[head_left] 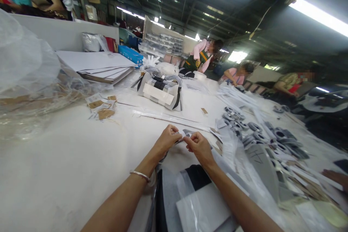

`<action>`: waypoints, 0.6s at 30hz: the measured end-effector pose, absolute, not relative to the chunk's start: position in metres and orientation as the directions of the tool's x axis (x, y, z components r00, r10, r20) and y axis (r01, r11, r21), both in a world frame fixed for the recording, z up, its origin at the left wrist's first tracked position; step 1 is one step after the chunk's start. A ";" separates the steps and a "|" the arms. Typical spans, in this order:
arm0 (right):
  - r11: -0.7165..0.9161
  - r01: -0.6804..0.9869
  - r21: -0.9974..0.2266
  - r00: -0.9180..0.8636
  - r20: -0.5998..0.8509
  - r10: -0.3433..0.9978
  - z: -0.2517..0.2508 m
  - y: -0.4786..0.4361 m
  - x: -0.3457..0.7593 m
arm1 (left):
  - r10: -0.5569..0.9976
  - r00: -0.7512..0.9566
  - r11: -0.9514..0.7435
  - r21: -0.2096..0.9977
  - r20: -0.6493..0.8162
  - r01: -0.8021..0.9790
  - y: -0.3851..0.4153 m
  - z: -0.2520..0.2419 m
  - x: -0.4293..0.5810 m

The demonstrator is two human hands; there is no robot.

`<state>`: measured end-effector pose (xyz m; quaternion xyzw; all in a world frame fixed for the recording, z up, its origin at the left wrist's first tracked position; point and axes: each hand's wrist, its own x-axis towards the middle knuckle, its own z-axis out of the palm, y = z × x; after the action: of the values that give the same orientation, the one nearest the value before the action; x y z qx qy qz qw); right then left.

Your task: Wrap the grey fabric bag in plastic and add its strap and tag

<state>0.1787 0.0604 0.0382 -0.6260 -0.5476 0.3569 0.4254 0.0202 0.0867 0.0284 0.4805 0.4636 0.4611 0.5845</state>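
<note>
My left hand (166, 140) and my right hand (199, 148) meet just above the table's middle, fingers pinched together. Between their fingertips shows a small white piece (181, 137), too small to name. A grey strap-like edge runs beneath the fingers. Under my forearms lies a grey and black item (171, 192), perhaps a bag, partly covered by clear plastic and a white sheet (205, 206). My arms hide some of it.
Another wrapped grey and black item (160, 92) stands ahead. Paper tags (104, 108) and a stack of white sheets (95, 61) are left, beside plastic film (24, 58). Grey rings (254, 127) and strips crowd the right. Several people work beyond; a hand (335, 178) shows at far right.
</note>
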 end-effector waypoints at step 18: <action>0.651 0.750 0.118 -0.643 -0.105 0.759 0.090 0.110 0.178 | 0.943 0.289 0.186 0.981 -0.164 -0.049 0.090 0.027 0.014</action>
<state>0.1779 0.1101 0.0900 -0.4164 -0.9057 -0.0317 -0.0724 0.0138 0.0897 0.0269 0.5009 0.4463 0.3952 0.6275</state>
